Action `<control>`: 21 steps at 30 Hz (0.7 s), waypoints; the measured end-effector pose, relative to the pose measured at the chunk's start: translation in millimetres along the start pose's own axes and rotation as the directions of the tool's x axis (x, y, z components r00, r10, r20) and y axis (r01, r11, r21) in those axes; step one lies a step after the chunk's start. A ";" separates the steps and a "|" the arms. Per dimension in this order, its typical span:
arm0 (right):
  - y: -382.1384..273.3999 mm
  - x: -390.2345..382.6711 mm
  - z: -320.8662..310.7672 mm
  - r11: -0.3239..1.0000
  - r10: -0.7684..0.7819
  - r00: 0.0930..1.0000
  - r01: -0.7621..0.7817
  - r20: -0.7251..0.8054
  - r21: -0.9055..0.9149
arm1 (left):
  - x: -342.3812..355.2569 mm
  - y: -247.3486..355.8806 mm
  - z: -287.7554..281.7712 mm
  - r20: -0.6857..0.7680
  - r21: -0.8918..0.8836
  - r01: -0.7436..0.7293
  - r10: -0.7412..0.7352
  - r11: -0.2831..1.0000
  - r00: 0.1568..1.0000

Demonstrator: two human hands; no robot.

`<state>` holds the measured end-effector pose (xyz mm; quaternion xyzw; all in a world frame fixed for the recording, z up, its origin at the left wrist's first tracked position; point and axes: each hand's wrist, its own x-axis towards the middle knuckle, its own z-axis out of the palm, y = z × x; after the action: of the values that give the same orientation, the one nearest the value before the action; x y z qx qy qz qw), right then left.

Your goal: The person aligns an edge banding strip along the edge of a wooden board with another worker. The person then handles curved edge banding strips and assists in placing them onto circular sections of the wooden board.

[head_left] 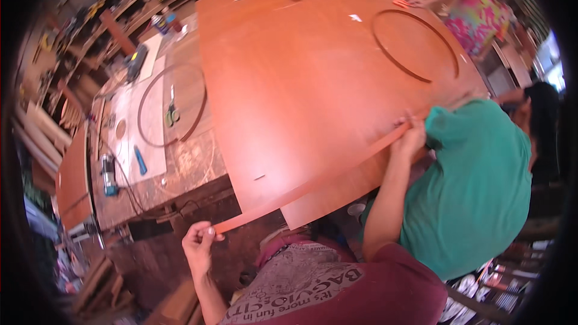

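Observation:
A thin orange-brown edge-banding strip (241, 219) stretches along the near edge of a large reddish-brown wood panel (301, 102). My left hand (200, 242) pinches its left end, out past the panel's corner. Further along, at the panel's right side, my right hand (412, 137) is closed around the strip. Beside it, some fingers of a person in a green shirt (481, 186) show at the panel edge; what they touch is unclear. A second panel (325, 201) of similar colour shows beneath the strip.
Coiled strips (385, 54) lie on the panel. On the workbench (186, 159) at left are green-handled scissors (172, 114), a blue-handled tool (140, 160), a teal power tool (109, 174) and another coil (139, 114). A person in a bright patterned shirt (478, 15) stands far right.

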<state>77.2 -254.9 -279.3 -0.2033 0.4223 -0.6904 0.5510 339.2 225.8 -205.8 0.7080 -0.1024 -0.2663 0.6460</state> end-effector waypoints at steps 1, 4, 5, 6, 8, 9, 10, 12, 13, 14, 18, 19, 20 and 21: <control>-11.3 6.3 8.9 0.999 -0.054 0.998 0.054 0.021 -0.008 | 2.2 -7.2 0.0 -0.003 -0.024 0.013 -0.013 1.000 1.000; -37.5 19.2 42.4 0.992 -0.129 0.989 0.129 0.072 0.011 | 9.3 -37.3 -12.7 -0.088 -0.124 0.063 -0.074 0.990 0.993; -48.2 21.0 51.5 0.984 -0.174 0.982 0.171 0.078 0.045 | 11.3 -46.4 -21.3 -0.103 -0.182 0.081 -0.101 0.980 0.990; -54.3 26.0 60.3 0.981 -0.189 0.979 0.186 0.078 0.051 | 9.9 -51.0 -29.9 -0.091 -0.190 0.076 -0.095 0.979 0.991; -67.5 43.6 71.6 0.970 -0.242 0.956 0.244 0.163 0.009 | 9.9 -64.3 -46.1 -0.225 -0.257 0.140 -0.201 0.956 0.953; -70.8 39.8 82.1 0.965 -0.262 0.953 0.263 0.149 0.011 | 6.2 -75.7 -60.1 -0.270 -0.274 0.133 -0.208 0.953 0.940; -72.1 21.7 99.8 0.945 -0.311 0.921 0.325 0.237 -0.025 | 0.7 -89.7 -75.3 -0.310 -0.291 0.126 -0.218 0.948 0.925; -79.5 -9.8 125.6 0.923 -0.332 0.855 0.381 0.399 -0.049 | -4.4 -117.7 -88.4 -0.307 -0.292 0.119 -0.210 0.949 0.928; -81.2 -21.6 135.6 0.926 -0.314 0.826 0.375 0.469 -0.039 | -5.2 -128.3 -88.7 -0.263 -0.304 0.148 -0.232 0.941 0.936; -78.9 -29.3 145.0 0.875 -0.343 0.769 0.470 0.539 -0.115 | -4.5 -132.7 -84.9 -0.219 -0.315 0.177 -0.252 0.933 0.942; -59.6 -78.0 190.2 0.527 -0.359 0.482 0.811 0.799 -0.253 | -21.9 -134.6 -66.5 -0.121 -0.178 0.273 -0.297 0.945 0.947; -51.7 -100.4 204.6 0.441 -0.334 0.389 0.869 0.858 -0.223 | -25.8 -134.6 -68.8 -0.094 -0.102 0.261 -0.270 0.960 0.958; -36.7 -118.7 215.7 0.463 -0.270 0.326 0.869 0.906 -0.175 | -30.1 -133.1 -71.8 -0.070 -0.027 0.245 -0.246 0.969 0.967; -25.4 -134.0 225.8 0.482 -0.210 0.261 0.866 0.942 -0.132 | -29.7 -130.3 -72.4 -0.042 -0.014 0.255 -0.255 0.967 0.966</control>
<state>272.3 -210.1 -107.5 -0.8234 0.1995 -0.4591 0.2673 325.3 321.4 -323.1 0.7180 0.0045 -0.3322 0.6116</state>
